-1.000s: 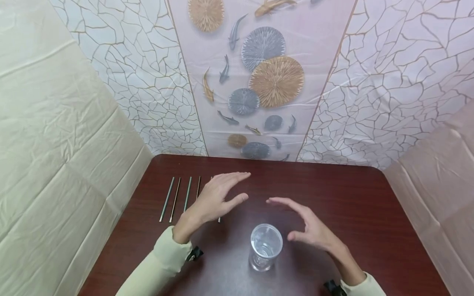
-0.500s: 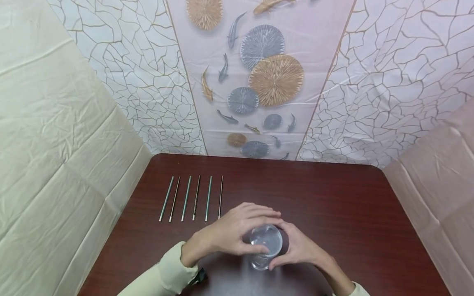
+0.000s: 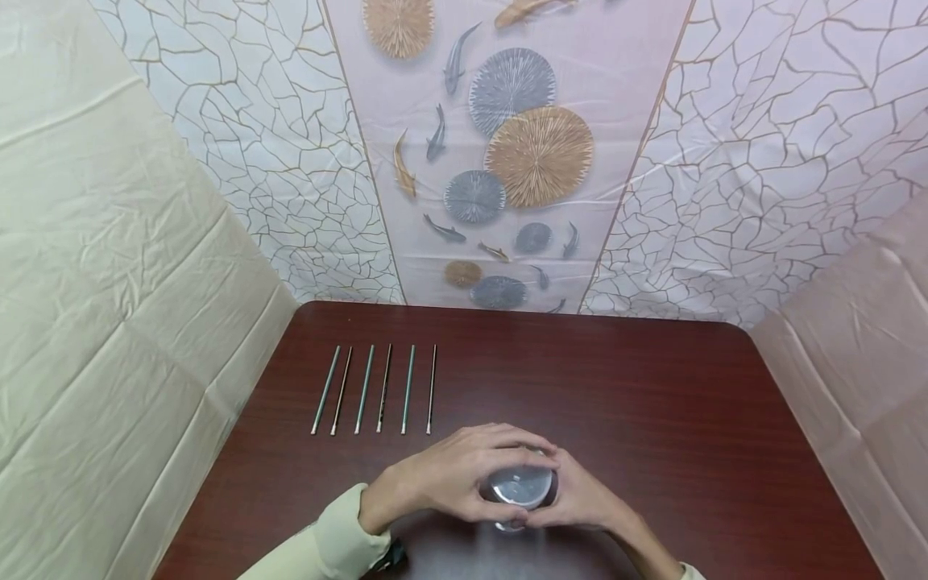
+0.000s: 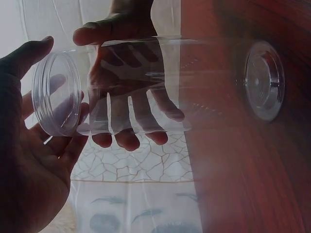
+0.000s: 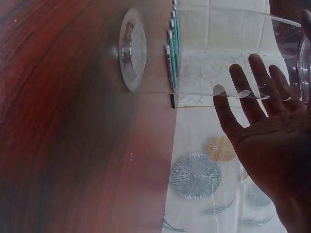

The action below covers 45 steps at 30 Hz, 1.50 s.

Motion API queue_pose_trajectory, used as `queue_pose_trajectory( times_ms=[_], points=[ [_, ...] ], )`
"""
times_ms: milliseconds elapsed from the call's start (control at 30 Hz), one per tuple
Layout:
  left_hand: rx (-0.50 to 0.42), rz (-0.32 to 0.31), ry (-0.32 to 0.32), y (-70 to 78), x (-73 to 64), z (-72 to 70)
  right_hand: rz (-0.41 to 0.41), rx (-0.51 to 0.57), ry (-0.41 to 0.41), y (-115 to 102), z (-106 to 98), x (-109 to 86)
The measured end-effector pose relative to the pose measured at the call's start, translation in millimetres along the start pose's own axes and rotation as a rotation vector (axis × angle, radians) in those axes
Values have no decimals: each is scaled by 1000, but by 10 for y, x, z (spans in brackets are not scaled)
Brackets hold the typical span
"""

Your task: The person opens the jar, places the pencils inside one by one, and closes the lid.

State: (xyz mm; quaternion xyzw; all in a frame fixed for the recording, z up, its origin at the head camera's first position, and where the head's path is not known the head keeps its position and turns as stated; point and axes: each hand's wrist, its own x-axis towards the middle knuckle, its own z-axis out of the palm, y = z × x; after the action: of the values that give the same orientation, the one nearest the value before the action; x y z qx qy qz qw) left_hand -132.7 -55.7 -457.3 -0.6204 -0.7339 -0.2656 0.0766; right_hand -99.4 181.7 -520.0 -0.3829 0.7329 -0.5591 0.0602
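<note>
A tall clear plastic jar (image 3: 524, 486) stands upright at the near middle of the table, with nothing visible inside it. Around its ridged top end (image 4: 57, 94), my left hand (image 3: 464, 474) curls its fingers and thumb. Lower on the smooth wall, my right hand (image 3: 584, 496) wraps the jar from the other side, its fingers (image 5: 250, 99) showing along the body in the right wrist view. The jar's round base (image 4: 265, 80) is close against the table in the left wrist view. From above, both hands hide much of the jar's sides.
Several thin pencils (image 3: 408, 389), some teal and some dark, lie in a row at the table's left, their pale ends toward me. The dark red table (image 3: 652, 387) meets a patterned cloth (image 3: 290, 145) at its back edge, and plain cloths hang at both sides.
Both hands have come in from apart and closed round the jar, the left at its top and the right on its body. The pencils have stayed in place.
</note>
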Motion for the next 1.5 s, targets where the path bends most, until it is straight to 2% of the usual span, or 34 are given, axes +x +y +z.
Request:
queue_pose_trajectory(
  times_ms=[300,533,700,933,1167,1267,1367,1500],
  points=[
    [-113,-30,27,-24,-29,24,12,32,70,0,81,-11],
    [-152,-62,87,-15,-48,56,-15,12,112,44,119,-25],
    [-140,-90,139,23,-50,93,6,-19,144,68,132,-34],
    [-140,-141,187,91,-64,133,-63,-74,182,125,149,-35],
    [-39,-214,312,203,-61,209,-88,-162,236,107,178,-13],
    [-16,-249,345,244,-58,239,-78,-174,243,87,184,-4],
    [-32,-256,337,251,-63,243,-81,-164,226,80,180,-3],
    [-97,-223,259,199,-73,195,-86,-130,181,97,169,7]
  ],
)
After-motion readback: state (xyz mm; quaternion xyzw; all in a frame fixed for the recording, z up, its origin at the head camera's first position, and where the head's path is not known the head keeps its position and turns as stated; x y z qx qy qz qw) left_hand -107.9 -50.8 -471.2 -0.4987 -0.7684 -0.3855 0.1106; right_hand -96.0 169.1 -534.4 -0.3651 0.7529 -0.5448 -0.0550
